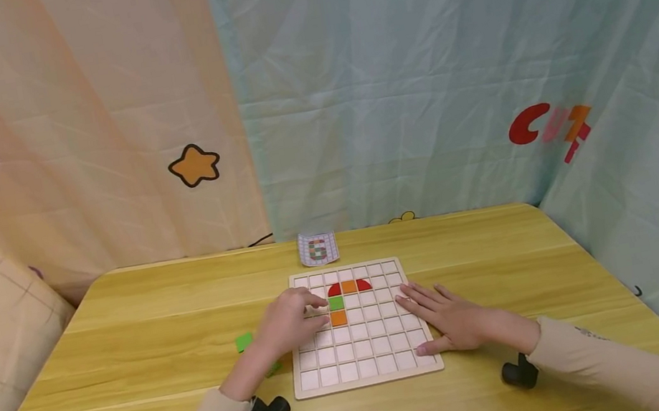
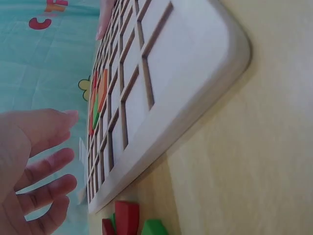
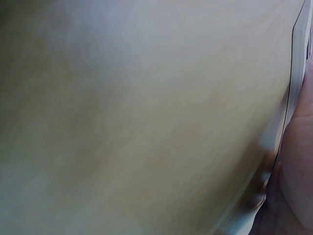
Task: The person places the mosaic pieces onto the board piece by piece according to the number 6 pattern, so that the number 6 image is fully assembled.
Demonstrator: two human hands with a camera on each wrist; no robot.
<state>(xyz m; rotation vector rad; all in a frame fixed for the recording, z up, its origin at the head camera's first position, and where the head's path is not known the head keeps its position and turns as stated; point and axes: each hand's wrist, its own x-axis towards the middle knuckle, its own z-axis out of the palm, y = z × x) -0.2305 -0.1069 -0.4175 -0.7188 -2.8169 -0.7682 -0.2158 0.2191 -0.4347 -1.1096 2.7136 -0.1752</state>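
Observation:
A wooden grid board (image 1: 366,370) lies on the table in the head view. Near its top sit an orange square tile (image 1: 349,287) between two red rounded tiles (image 1: 364,285), with a green square tile (image 1: 336,303) and a second orange tile (image 1: 338,318) below on the left. My left hand (image 1: 288,320) hovers over the board's left side, fingertips close to those tiles. Its fingers (image 2: 46,164) are loosely bent in the left wrist view, and nothing shows between them. Spread flat, my right hand (image 1: 453,319) rests on the board's right edge.
Loose green pieces (image 1: 244,342) lie left of the board, partly hidden by the left arm. The left wrist view also shows a red block (image 2: 127,218) there. A small patterned card (image 1: 318,249) stands behind the board. Curtains (image 1: 355,121) hang beyond the table (image 1: 177,311).

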